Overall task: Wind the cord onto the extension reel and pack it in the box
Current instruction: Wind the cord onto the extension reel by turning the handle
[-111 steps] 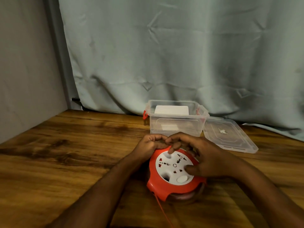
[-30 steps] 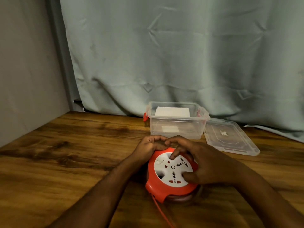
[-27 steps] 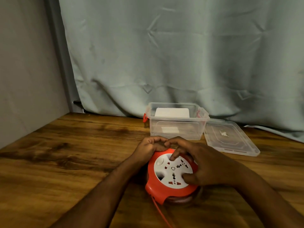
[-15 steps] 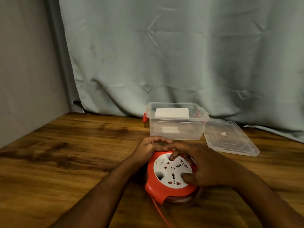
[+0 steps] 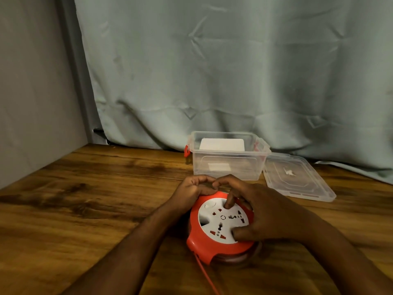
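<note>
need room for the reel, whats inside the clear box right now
Inside the clear box a white rectangular item leans at the back wall; a paler patch shows low through the front, unclear what. The hands hide nothing of it. Its lid lies off, beside it.

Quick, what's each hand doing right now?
Left hand: curled, gripping the reel's far rim.
Right hand: curled on the reel's white face.

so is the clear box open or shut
Open: the clear box has no cover on its rim, and its lid lies flat on the table beside it.
</note>
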{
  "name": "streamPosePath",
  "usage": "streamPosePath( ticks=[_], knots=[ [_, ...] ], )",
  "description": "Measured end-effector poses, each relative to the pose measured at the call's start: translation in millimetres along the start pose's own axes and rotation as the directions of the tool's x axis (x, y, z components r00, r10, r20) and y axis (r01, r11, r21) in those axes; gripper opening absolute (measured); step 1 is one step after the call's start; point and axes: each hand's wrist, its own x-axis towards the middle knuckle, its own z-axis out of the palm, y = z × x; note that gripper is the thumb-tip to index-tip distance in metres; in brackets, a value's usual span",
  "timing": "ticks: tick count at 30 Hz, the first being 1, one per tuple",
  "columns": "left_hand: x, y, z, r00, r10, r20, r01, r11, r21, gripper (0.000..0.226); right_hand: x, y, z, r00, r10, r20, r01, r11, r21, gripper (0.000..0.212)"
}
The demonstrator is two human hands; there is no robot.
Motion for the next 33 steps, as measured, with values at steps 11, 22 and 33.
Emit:
streamPosePath(
  ticks=[11,22,33],
  knots=[
    [0.1,0.3,-0.9,1.0,0.019,0.0,-0.019,0.999,0.042,0.026,0.6,-4.2,-0.4,1.0,-0.006,-0.013,0.006,1.0,-0.019,0.073],
    [1.3,0.5,1.4,1.0,0.027,-0.014,-0.026,0.999,0.042,0.027,0.5,-0.2,1.0,1.0,0.028,0.009,-0.027,0.997,-0.066,0.073],
    [3.3,-2.5,1.3,0.999,0.032,-0.027,-0.031,0.998,0.046,0.022,-1.4,-4.6,-2.3,0.999,0.043,-0.021,-0.045,0.992,-0.118,0.066]
  ],
)
